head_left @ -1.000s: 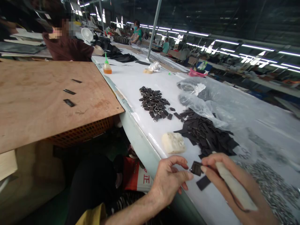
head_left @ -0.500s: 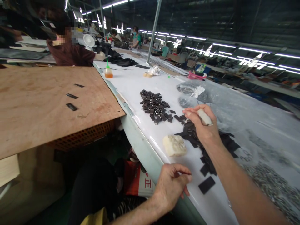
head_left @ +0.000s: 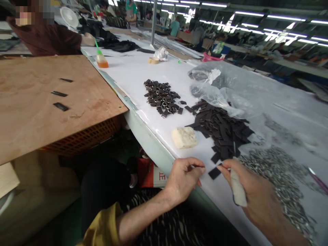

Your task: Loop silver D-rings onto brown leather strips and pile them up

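My right hand (head_left: 252, 191) is closed round a stubby pale handle (head_left: 237, 188), perhaps wrapped in cloth; any working end is hidden. Its thumb and index fingertip meet at the edge of a single black strip (head_left: 214, 173) on the white table. Left of that strip, my left hand (head_left: 183, 176) has thumb and index pinched together over the table's edge; whether anything is between them is hidden. A cream block (head_left: 184, 137), pitted on top, sits just beyond. Behind it are a heap of black strips (head_left: 222, 128) and a pile of black tabs with metal rings (head_left: 162, 97).
Loose metal rings (head_left: 276, 174) spread along the right, beside clear plastic bags (head_left: 228, 82). Farther back are a tape roll (head_left: 153, 60) and a bottle of orange liquid (head_left: 101, 60). A plywood board (head_left: 87, 82) adjoins on the left, where another person's sleeve (head_left: 58, 39) shows.
My right hand has come back from beside the tab pile to the single strip, still holding the pale handle. My left hand stays pinched near the edge. The view has tilted down.
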The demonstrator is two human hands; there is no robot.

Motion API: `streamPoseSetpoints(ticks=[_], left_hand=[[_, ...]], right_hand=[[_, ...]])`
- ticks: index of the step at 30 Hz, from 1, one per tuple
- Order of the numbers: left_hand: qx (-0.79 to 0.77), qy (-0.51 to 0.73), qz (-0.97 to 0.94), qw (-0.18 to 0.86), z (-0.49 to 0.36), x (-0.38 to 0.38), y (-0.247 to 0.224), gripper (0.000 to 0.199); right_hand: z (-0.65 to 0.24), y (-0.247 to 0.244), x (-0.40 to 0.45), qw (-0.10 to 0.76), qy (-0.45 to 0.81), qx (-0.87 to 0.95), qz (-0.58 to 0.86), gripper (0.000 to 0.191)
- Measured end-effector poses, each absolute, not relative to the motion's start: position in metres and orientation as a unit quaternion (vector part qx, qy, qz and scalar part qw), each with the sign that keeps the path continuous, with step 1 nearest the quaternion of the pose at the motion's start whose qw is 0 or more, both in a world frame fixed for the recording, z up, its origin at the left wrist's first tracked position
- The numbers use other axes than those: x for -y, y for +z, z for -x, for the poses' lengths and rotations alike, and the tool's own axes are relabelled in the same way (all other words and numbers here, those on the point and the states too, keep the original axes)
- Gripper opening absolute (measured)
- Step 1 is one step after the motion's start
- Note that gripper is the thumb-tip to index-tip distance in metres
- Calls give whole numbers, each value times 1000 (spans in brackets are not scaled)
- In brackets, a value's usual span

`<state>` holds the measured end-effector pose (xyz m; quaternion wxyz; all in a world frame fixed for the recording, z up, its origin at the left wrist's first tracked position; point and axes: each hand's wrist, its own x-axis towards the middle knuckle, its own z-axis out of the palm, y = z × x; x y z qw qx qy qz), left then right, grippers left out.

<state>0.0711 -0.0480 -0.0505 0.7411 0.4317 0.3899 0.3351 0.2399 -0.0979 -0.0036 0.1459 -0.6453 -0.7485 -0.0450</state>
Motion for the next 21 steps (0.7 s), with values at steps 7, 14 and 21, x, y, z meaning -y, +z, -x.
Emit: streamPoseSetpoints(ticks=[7,14,21], left_hand=[[-412,308,-460,724,-76,49,-44,16],[-409,305,-454,730,-77,51,-41,14],[-342,247,-350,836,-79,52,-46,21]], right_hand=[[-233,-28,121,79,-115,755,641,12],[-222,-36,122,30,-169,762,625,17],[-239,-24,127,170,-146,778,587,16]])
